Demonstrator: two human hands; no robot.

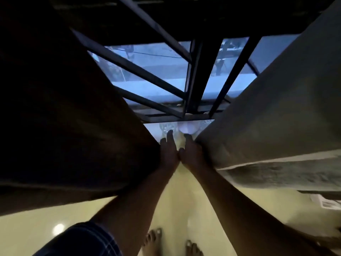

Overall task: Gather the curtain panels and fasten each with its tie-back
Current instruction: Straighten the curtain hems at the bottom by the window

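Observation:
Two curtain panels hang in front of a barred window. The left panel (64,117) is dark and in shadow; the right panel (273,111) is pale beige and lit. My left hand (168,152) presses against the inner edge of the left panel, its fingers partly spread. My right hand (191,154) grips the inner edge of the right panel. The two hands touch at the thumbs in the gap between the panels. No tie-back is visible.
The window (166,74) with dark metal bars shows a bluish outdoor scene. A glossy cream tiled floor (175,196) lies below, with my bare feet (153,241) near the bottom. A white object (330,202) sits at the right edge under the pale panel.

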